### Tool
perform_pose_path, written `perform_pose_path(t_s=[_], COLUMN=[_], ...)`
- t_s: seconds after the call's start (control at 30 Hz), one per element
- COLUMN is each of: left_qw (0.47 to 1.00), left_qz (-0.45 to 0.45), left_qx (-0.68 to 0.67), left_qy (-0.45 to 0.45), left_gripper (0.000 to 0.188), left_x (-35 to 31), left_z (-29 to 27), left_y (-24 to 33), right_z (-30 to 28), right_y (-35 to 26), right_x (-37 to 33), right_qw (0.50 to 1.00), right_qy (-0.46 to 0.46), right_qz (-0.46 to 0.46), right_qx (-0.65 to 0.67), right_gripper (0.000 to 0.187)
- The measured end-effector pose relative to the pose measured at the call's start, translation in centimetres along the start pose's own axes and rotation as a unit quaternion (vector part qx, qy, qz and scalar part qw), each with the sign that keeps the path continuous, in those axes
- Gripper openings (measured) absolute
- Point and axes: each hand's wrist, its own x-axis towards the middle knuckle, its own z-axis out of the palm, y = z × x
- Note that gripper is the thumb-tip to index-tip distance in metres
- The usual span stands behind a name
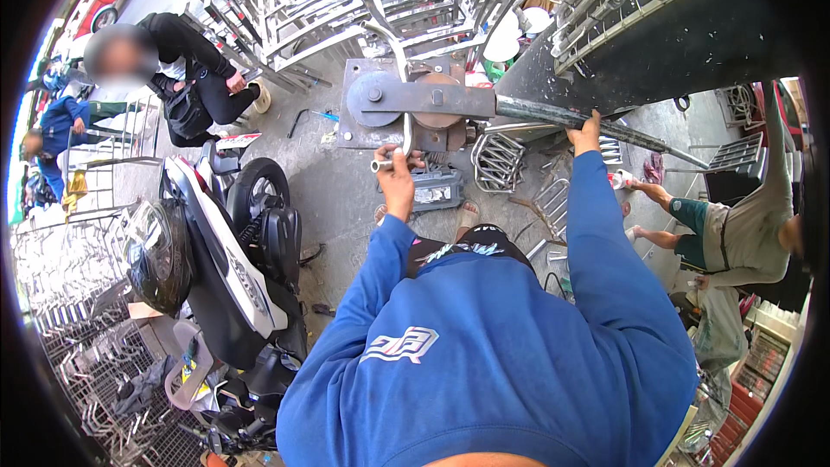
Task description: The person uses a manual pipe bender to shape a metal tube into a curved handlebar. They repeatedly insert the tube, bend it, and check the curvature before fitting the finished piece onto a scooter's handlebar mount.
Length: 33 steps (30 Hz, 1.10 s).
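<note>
Beside two rollers [370,114], left fingers [417,159] clamped on one bent tube [407,131], right fingers [587,131] gripping one lever [536,111].

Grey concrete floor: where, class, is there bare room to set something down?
The floor is mostly bare between the black-and-white motorcycle and the grey box-shaped unit; another patch lies above the far end of the long dark steel lever. Crowded: below the lever, with bent silver tube frames, and lower left, with silver wire racks.

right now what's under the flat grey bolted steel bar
Under the flat grey steel bar, parts of a round grey metal disc, a round rust-brown disc and bent silver tubing show; the bar covers their middles, which cannot be seen.
</note>
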Motion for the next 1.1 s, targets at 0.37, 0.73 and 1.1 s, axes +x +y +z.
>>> perform_pose_path(t_s=[0.37,0.73,1.1], left_qw=[0.984,0.626,0.881], left_qz=[-0.093,-0.219,-0.415], left_qx=[0.126,0.62,0.111], left_qy=[0.08,-0.419,-0.197], left_gripper=[0.048,0.042,0.048], left_x=[5.3,13.9,37.1], left_z=[2.4,-3.4,7.5], left_y=[0.4,19.4,3.5], right_z=[0.4,11.1,9.6], right_y=[7.9,25.7,32.9], right_x=[-21.5,-34.0,-37.3], right_qw=[0.827,0.777,0.836], right_qy=[-0.099,-0.383,-0.112], right_qz=[0.009,0.229,-0.182], right_qx=[-0.553,-0.445,-0.506], right_gripper=[0.093,0.056,0.037])
